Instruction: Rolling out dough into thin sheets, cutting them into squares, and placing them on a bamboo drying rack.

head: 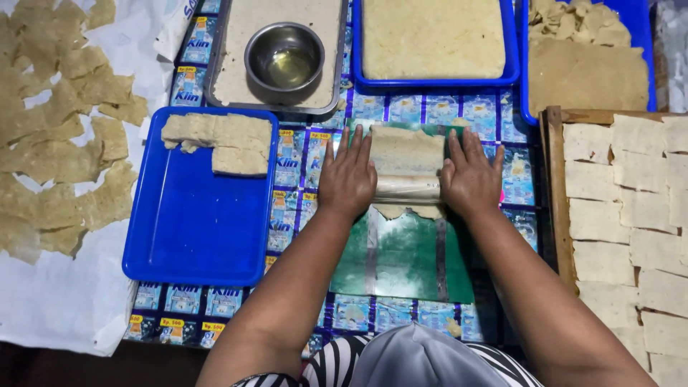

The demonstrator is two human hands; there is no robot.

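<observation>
Your two hands press a clear, roller-like cylinder [408, 188] across a pale beige sheet of dough [407, 152] that lies on a green plastic mat [401, 258] in the middle of the table, and the risk I see is at the near edge: a ragged lip of dough [410, 211] already pokes out from under the roller, so uneven weight between the hands would likely thin one side until it tears or sticks to the mat. The mat itself sits loose on the patterned blue sachet-print cover [301, 154]; a hard push could slide it toward the rectangular blue plastic tray [197, 229] on your left, which holds cut dough pieces [218, 140] at its far end. Your left hand [347, 179] lies flat, palm down, fingers spread and pointing away from you, on the roller's left end; your right hand [469, 178] mirrors it on the right end. Neither grip closes round anything: both hands are open and bear down. Forearms run straight from your body, wrists low. The round steel bowl of liquid [284, 56] stands well beyond.
</observation>
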